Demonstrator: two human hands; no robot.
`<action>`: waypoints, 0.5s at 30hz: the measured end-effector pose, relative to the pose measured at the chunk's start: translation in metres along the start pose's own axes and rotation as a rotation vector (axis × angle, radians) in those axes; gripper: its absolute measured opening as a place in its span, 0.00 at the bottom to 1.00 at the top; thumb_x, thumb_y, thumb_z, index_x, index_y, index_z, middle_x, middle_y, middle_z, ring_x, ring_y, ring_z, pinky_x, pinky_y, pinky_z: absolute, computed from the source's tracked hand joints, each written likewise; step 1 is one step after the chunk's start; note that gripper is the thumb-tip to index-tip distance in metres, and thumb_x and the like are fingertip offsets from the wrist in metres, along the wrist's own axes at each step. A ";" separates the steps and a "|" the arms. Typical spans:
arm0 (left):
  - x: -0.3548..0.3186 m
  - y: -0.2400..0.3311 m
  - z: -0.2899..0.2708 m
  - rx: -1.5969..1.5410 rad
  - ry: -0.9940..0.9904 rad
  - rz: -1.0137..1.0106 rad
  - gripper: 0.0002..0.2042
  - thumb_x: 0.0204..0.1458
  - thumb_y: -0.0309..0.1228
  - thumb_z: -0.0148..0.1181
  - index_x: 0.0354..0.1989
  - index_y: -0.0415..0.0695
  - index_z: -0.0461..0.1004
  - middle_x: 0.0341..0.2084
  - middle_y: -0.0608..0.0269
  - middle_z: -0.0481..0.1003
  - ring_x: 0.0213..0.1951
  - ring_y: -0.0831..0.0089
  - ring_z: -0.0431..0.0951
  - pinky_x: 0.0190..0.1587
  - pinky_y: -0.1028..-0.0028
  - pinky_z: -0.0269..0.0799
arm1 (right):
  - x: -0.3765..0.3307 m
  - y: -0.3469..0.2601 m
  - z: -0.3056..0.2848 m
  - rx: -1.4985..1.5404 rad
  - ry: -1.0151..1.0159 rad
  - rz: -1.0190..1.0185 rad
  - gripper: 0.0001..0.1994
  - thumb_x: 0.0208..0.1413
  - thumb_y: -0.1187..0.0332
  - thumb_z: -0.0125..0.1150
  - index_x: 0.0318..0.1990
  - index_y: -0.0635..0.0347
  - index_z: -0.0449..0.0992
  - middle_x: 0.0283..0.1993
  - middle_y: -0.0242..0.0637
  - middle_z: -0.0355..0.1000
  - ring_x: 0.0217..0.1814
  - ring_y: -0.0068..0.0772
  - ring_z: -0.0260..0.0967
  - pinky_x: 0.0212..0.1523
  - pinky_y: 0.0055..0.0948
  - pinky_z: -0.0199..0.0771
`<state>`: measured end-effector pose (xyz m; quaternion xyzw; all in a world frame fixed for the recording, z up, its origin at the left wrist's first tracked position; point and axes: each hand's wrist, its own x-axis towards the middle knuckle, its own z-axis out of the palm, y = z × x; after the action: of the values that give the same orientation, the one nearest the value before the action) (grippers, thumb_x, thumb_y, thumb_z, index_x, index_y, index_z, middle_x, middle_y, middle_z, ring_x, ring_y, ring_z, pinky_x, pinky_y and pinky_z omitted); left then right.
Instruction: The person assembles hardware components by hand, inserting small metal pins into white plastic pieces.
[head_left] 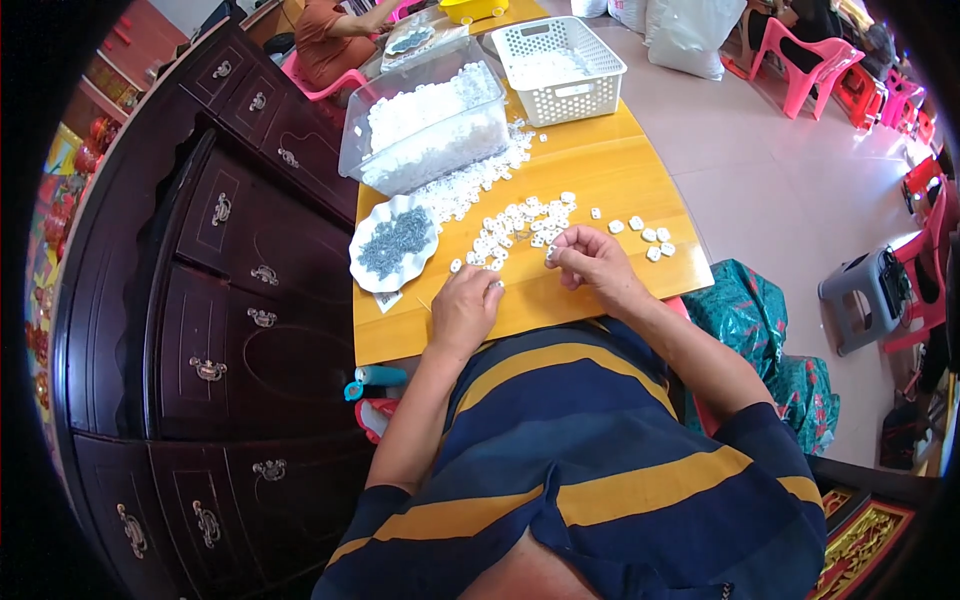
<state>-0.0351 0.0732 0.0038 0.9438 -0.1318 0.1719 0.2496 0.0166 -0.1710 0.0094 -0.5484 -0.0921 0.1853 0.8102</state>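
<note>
Left hand (463, 308) down on the desk (600, 180), knuckles up, fingers curled at a white piece (495, 286) by the near end of the pile; whether its grip is closed on that piece I cannot tell; right hand (592, 262) just past it, fingertips pinched narrow on a small white piece (551, 254) lifted at the pile's near edge; the pile (520, 228) of white pieces spreads across the desk beyond both hands; left of the pile, a white scalloped dish (396, 244) of grey metal bits; beyond the pile, a clear tub (425, 125) full of white pieces; right of the tub, a white basket (558, 68); a few loose pieces (650, 238) lie right of the pile.
</note>
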 end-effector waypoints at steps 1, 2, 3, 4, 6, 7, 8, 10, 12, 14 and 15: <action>0.000 0.002 0.001 0.039 -0.010 0.000 0.08 0.53 0.27 0.69 0.41 0.42 0.81 0.33 0.56 0.79 0.37 0.55 0.81 0.41 0.62 0.76 | 0.000 -0.001 0.000 -0.010 -0.003 0.006 0.03 0.65 0.70 0.62 0.42 0.56 0.76 0.36 0.30 0.79 0.27 0.15 0.69 0.30 0.17 0.70; 0.000 0.003 0.003 0.037 -0.009 -0.001 0.08 0.53 0.27 0.69 0.41 0.42 0.81 0.33 0.56 0.79 0.37 0.55 0.81 0.41 0.62 0.76 | -0.001 -0.002 -0.001 -0.019 -0.005 0.012 0.03 0.65 0.70 0.62 0.42 0.56 0.76 0.36 0.30 0.79 0.27 0.15 0.69 0.30 0.17 0.70; 0.000 0.004 0.005 0.065 -0.022 -0.006 0.09 0.53 0.27 0.68 0.42 0.42 0.79 0.34 0.56 0.79 0.37 0.54 0.81 0.41 0.61 0.76 | -0.001 -0.002 -0.002 -0.021 -0.005 0.013 0.03 0.65 0.70 0.62 0.42 0.56 0.76 0.36 0.30 0.79 0.27 0.15 0.69 0.30 0.17 0.70; 0.000 0.004 0.004 0.096 -0.037 -0.009 0.10 0.53 0.26 0.68 0.43 0.42 0.77 0.34 0.55 0.79 0.37 0.53 0.81 0.41 0.60 0.76 | -0.001 -0.003 -0.001 -0.017 -0.007 0.016 0.02 0.65 0.70 0.62 0.42 0.56 0.75 0.36 0.30 0.79 0.28 0.15 0.70 0.31 0.17 0.70; -0.002 0.000 0.006 0.053 -0.037 -0.001 0.10 0.54 0.26 0.67 0.43 0.42 0.76 0.33 0.55 0.78 0.35 0.55 0.80 0.39 0.60 0.76 | -0.002 -0.002 0.000 -0.013 -0.009 0.020 0.02 0.65 0.70 0.62 0.42 0.56 0.75 0.36 0.30 0.79 0.28 0.15 0.70 0.31 0.17 0.70; -0.002 -0.002 0.007 0.009 -0.037 0.007 0.10 0.55 0.26 0.67 0.44 0.41 0.76 0.31 0.54 0.78 0.33 0.56 0.80 0.38 0.61 0.75 | -0.002 -0.002 0.000 -0.015 -0.014 0.021 0.02 0.65 0.70 0.62 0.42 0.56 0.75 0.36 0.30 0.79 0.28 0.15 0.70 0.31 0.17 0.70; -0.003 -0.003 0.009 0.010 -0.036 0.007 0.10 0.55 0.26 0.67 0.44 0.41 0.76 0.31 0.54 0.78 0.33 0.56 0.80 0.38 0.61 0.75 | -0.002 -0.001 0.000 -0.017 -0.018 0.022 0.02 0.65 0.70 0.62 0.42 0.56 0.76 0.36 0.30 0.79 0.28 0.15 0.70 0.31 0.17 0.70; -0.003 -0.004 0.010 -0.265 -0.019 -0.118 0.08 0.59 0.26 0.64 0.45 0.40 0.76 0.26 0.61 0.76 0.27 0.68 0.77 0.33 0.68 0.73 | -0.002 0.001 0.001 -0.031 -0.026 0.022 0.02 0.65 0.70 0.62 0.42 0.56 0.76 0.37 0.30 0.79 0.28 0.15 0.69 0.31 0.18 0.70; -0.003 -0.004 0.006 -0.366 -0.067 -0.191 0.08 0.61 0.25 0.62 0.47 0.40 0.76 0.26 0.61 0.76 0.26 0.71 0.76 0.32 0.70 0.73 | -0.002 0.002 0.002 -0.045 -0.033 0.024 0.03 0.65 0.70 0.62 0.42 0.56 0.76 0.37 0.30 0.79 0.28 0.15 0.69 0.31 0.18 0.70; -0.001 0.001 0.001 -0.468 -0.117 -0.265 0.09 0.62 0.24 0.61 0.49 0.40 0.76 0.26 0.62 0.77 0.25 0.74 0.75 0.32 0.72 0.73 | -0.003 0.002 0.004 -0.052 -0.039 0.039 0.04 0.63 0.70 0.65 0.41 0.56 0.76 0.36 0.29 0.79 0.29 0.16 0.70 0.31 0.18 0.70; 0.001 0.004 -0.001 -0.648 -0.155 -0.353 0.09 0.63 0.25 0.60 0.51 0.40 0.76 0.27 0.67 0.75 0.27 0.80 0.73 0.32 0.76 0.72 | -0.003 0.002 0.004 -0.053 -0.038 0.040 0.04 0.63 0.70 0.65 0.41 0.56 0.76 0.36 0.29 0.79 0.29 0.16 0.70 0.31 0.18 0.70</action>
<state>-0.0360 0.0704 0.0070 0.8343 -0.0334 0.0036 0.5503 0.0117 -0.1676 0.0092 -0.5679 -0.1014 0.2096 0.7895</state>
